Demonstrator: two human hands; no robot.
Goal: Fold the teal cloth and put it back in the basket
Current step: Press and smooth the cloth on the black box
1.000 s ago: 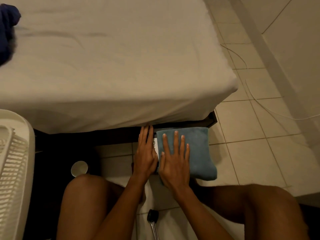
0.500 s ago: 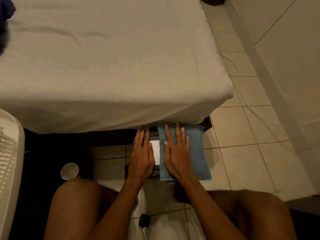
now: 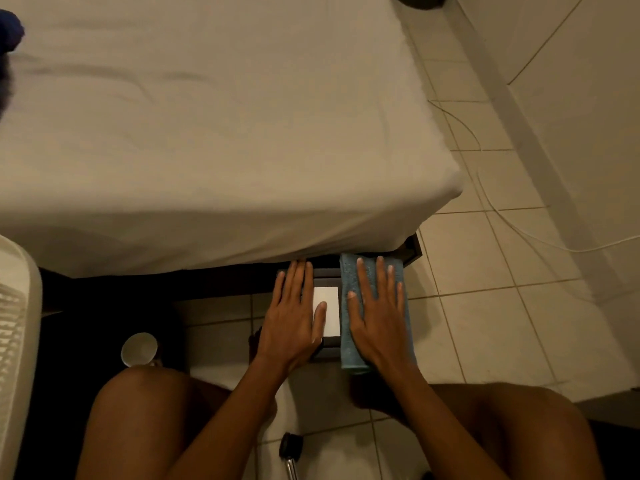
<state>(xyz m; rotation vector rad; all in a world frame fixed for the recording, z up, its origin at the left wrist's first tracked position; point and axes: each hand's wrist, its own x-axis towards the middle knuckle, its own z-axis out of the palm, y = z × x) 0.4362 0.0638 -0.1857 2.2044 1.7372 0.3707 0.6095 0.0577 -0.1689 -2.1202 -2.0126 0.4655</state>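
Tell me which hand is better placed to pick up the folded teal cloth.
Right hand: its fingers lie flat on the teal cloth, while the left hand rests beside it on the dark box.

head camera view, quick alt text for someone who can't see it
A person's right hand presses flat on a folded teal cloth lying on the right side of a dark box at the edge of a bed, while the left hand rests flat on the box beside a white card. A white mug sits on the tiled floor nearby.
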